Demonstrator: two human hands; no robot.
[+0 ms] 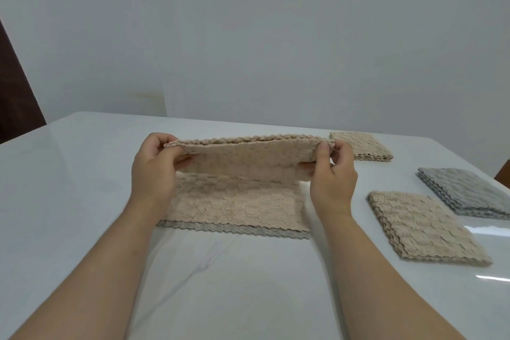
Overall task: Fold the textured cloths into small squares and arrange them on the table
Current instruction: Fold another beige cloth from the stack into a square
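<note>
Three folded squares (430, 226) already sit at your right on the table (82, 201). Your left hand (154, 171) and right hand (332, 174) pinch the beige cloth's (242, 163) far corners, mid-fold; a grey cloth (234, 230) seemingly waits beneath.

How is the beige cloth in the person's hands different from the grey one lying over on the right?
The beige cloth being folded is held up by its far edge between the left hand and right hand; the grey folded cloth lies flat on the table, untouched. The beige one is a long, half-folded strip; the grey one is already a compact square. Both have the same bumpy texture and wavy edges.
</note>
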